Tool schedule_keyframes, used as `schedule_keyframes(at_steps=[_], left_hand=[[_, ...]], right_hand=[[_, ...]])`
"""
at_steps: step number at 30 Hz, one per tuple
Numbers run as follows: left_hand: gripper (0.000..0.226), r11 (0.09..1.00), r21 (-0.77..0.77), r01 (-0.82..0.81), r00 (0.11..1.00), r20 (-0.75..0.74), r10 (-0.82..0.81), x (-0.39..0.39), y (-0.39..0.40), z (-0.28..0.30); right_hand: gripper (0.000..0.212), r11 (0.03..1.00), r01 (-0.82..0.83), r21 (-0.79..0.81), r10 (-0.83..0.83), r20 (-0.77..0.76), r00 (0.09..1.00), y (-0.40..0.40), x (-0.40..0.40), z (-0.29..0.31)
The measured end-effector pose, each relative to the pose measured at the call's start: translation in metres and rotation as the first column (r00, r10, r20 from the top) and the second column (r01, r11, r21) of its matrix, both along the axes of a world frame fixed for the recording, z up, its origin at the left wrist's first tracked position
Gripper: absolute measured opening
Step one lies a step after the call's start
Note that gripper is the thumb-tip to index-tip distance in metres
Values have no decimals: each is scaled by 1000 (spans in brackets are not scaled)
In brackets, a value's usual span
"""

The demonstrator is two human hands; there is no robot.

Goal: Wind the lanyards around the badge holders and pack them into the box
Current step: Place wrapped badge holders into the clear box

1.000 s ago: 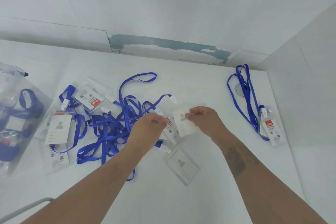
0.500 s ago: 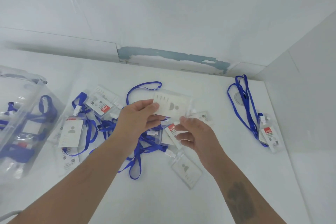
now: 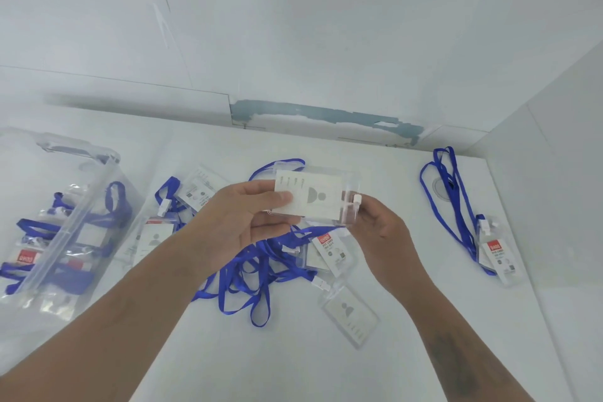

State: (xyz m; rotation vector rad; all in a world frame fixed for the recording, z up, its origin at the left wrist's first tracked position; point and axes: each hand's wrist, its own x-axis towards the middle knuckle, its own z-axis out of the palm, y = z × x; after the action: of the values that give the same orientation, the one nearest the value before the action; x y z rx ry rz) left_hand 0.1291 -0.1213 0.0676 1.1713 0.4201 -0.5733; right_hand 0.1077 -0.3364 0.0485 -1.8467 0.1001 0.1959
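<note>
I hold one clear badge holder (image 3: 315,197) up above the middle of the white tabletop (image 3: 228,352), over a tangle of blue lanyards (image 3: 248,274). My left hand (image 3: 238,222) grips its left end, thumb across the front of the card. My right hand (image 3: 380,222) pinches the white clip (image 3: 356,199) at its right end between thumb and fingers (image 3: 365,209). To do this step well, I judge I should free this holder's lanyard from the tangle below, keep the holder flat, and wrap the strap snugly round it so it will not unravel. Near the left edge stands a clear plastic box (image 3: 65,212); inside it lie several holders already wound in blue lanyard. Near the right edge, well apart, another lanyard with its holder (image 3: 496,254) lies unwound.
</note>
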Motion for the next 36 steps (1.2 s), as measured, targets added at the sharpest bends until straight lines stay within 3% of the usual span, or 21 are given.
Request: schedule_keyframes(at_steps=[5, 13, 16, 19, 23, 26, 28, 32, 36], left_hand=[[32, 994, -21, -107, 993, 39, 107, 7, 12, 11], [16, 997, -11, -70, 996, 45, 71, 2, -4, 24], [14, 994, 32, -103, 991, 85, 100, 1, -19, 24], [11, 959, 196, -204, 973, 149, 177, 4, -22, 22], [12, 837, 512, -193, 965, 255, 66, 5, -12, 13], [21, 774, 622, -120, 965, 256, -56, -2, -6, 10], [22, 750, 657, -76, 966, 234, -107, -7, -2, 9], [14, 786, 616, 51, 979, 125, -161, -12, 3, 7], [8, 866, 442, 235, 962, 19, -271, -17, 6, 11]], right_hand=[[13, 988, 154, 5, -154, 46, 987, -13, 2, 6], [33, 971, 191, -146, -181, 80, 980, 16, 0, -2], [30, 977, 99, -191, -86, 79, 993, 49, -9, -3], [34, 938, -80, -336, 104, 55, 993, 63, -18, 2], [32, 735, -274, -620, 346, -5, 938, 56, -18, 26], [27, 635, -300, -712, 398, -31, 917, 48, -7, 52], [18, 659, -297, -691, 379, -36, 925, 41, 6, 70], [8, 745, -315, -588, 365, -36, 930, 26, 33, 94], [4, 871, -313, -378, 321, -44, 946, 14, 59, 92]])
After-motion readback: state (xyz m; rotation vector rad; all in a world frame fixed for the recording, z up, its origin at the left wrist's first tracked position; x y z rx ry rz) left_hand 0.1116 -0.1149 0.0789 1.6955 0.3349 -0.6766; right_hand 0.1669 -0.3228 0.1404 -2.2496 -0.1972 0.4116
